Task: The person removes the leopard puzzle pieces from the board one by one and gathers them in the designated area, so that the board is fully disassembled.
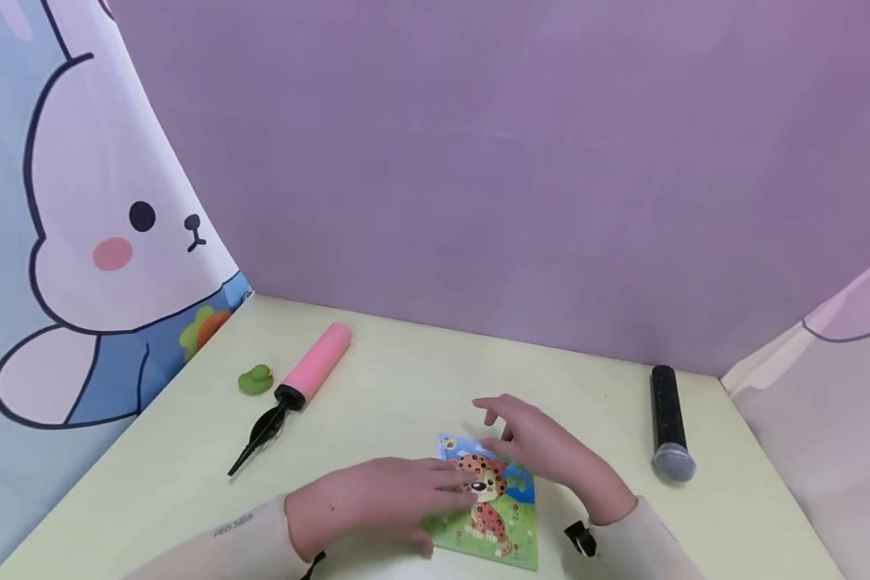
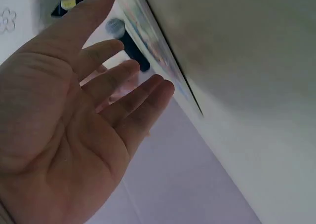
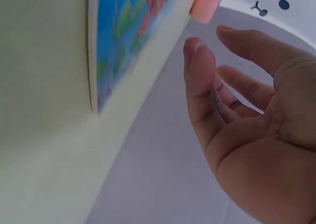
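Observation:
A flat picture board with a spotted cartoon leopard (image 1: 487,515) lies on the table near its front. Over its left side hovers my left hand (image 1: 377,499), fingers stretched out and holding nothing; in the left wrist view the palm of that left hand (image 2: 74,120) is bare. Above the board's upper right corner is my right hand (image 1: 544,443), its fingers loosely bent. The right wrist view shows a gap between thumb and fingers of the right hand (image 3: 247,100), with the board's blue edge (image 3: 111,51) apart from them.
A pink balloon pump (image 1: 319,362) with a black nozzle lies at the left, beside a small green toy duck (image 1: 256,379). Toward the right edge lies a black microphone (image 1: 669,419). A purple cloth (image 1: 478,177) hangs behind the pale table (image 1: 391,370).

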Demonstrator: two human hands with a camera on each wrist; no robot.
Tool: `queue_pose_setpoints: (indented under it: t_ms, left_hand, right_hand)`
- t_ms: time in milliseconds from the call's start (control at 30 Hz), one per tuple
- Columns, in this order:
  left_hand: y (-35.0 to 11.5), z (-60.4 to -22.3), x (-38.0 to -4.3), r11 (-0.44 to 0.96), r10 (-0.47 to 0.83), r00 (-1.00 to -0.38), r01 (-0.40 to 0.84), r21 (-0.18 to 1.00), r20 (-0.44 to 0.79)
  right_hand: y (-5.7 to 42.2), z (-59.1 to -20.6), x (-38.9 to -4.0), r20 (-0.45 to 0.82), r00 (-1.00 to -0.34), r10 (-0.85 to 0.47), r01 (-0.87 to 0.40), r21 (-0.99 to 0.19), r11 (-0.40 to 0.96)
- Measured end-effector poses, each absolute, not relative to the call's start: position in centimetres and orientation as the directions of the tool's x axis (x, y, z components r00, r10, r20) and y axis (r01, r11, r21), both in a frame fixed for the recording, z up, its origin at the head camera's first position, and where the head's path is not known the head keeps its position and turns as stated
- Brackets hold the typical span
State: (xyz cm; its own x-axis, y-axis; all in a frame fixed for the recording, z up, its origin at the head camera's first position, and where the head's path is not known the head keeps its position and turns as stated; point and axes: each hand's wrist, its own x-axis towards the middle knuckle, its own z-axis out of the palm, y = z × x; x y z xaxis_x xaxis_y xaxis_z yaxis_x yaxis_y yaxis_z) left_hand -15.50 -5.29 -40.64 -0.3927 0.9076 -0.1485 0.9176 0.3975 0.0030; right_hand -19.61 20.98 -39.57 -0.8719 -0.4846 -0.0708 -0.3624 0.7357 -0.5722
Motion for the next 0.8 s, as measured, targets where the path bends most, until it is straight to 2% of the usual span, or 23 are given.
queue_pose_setpoints:
  t_ms: [167, 433, 633, 800]
  left_hand:
    - [-4.8, -41.1, -15.2, 0.32, 0.935, -0.32, 0.947, -0.031, -0.152]
    - [-4.5, -41.5, -15.4, 0.254, 0.954, -0.265, 0.963, -0.096, -0.141]
    - [-4.3, -41.8, -15.7, 0.247, 0.955, -0.272, 0.95, -0.189, -0.119]
    - [-4.1, -41.7, -15.9, 0.268, 0.949, -0.291, 0.948, -0.17, -0.124]
  right_hand:
    - [19.9, -40.7, -19.8, -0.112, -0.816, -0.567, -0.396, -0.606, 0.69]
    - [19.2, -41.9, -20.5, -0.131, -0.77, -0.624, -0.444, -0.592, 0.672]
    - [18.9, -42.2, -21.4, -0.125, -0.777, -0.617, -0.451, -0.574, 0.684]
    - [18.8, -42.1, -21.8, -0.143, -0.785, -0.603, -0.431, -0.572, 0.698]
